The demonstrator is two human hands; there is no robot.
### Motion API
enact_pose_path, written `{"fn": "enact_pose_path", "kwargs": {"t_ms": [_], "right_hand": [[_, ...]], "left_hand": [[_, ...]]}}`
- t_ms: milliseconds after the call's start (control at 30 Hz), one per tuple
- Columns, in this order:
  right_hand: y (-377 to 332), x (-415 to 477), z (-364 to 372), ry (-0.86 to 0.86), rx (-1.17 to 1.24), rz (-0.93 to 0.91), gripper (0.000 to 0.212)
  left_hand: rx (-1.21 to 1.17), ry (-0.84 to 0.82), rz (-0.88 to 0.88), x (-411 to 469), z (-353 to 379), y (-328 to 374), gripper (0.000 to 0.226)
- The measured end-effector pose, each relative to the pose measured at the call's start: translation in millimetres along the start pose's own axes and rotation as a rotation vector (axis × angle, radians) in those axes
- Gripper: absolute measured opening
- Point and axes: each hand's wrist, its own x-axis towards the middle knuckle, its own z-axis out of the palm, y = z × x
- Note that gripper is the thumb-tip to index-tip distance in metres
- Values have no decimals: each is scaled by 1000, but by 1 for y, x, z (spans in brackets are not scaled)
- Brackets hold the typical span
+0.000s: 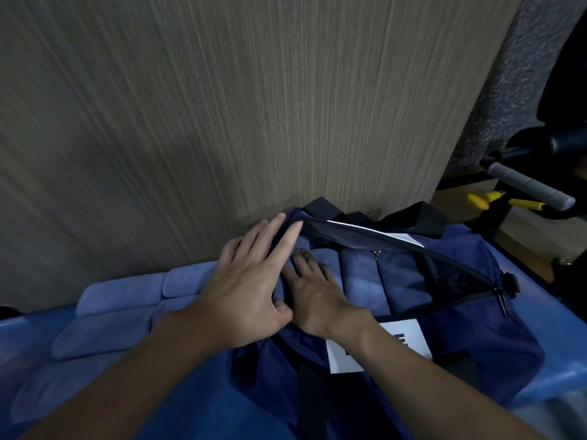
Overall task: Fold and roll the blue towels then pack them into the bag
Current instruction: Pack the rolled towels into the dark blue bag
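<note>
The fingers (305, 262) of the right hand (317, 293) lie spread and flat just below the middle of the frame. They grasp nothing and press down on a rolled towel (322, 253) at the left end of the bag's mouth. Just to the left, the left hand (251, 281) has its fingers straight and released along the end of the bag (476, 338), pushing the rim outward. Its thumb is bent at the near edge, and I cannot tell whether it pinches the fabric.

To the right of the pressed roll, two packed rolls (359, 274) sit side by side inside the bag, touching one another. Several loose rolls (124, 293) lie on the counter (546, 315) at lower left, near the bag's end, so the packing looks about half done.

The step in hand seems to be seating this roll. It would go best with the pressure flat and even through the palm, since digging with the tips could start the towel unrolling. Sliding it snug against its neighbours should save room at the left end for the next one. The left hand should hold the rim wide until the roll is fully below it, because the soft fabric is likely to fold inward and catch the towel's edge. The zip (503, 296) at the far right end should stay outside the opening.
</note>
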Motion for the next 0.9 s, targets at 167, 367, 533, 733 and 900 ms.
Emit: {"fn": "enact_pose_path", "kwargs": {"t_ms": [167, 367, 533, 733, 900], "right_hand": [[-3, 4, 0, -73, -102, 29, 85], [-1, -1, -3, -38, -69, 29, 78], [3, -25, 0, 227, 78, 28, 61], [-3, -57, -2, 555, 37, -75, 41], [-44, -70, -12, 713, 10, -192, 23]], "left_hand": [[8, -2, -15, -2, 1, -4, 112], [-20, -25, -34, 0, 1, -4, 110], [-122, -13, -57, -2, 5, -6, 97], [-315, 85, -72, -24, 11, 1, 65], [-491, 244, -226, -81, 16, -26, 50]]}}
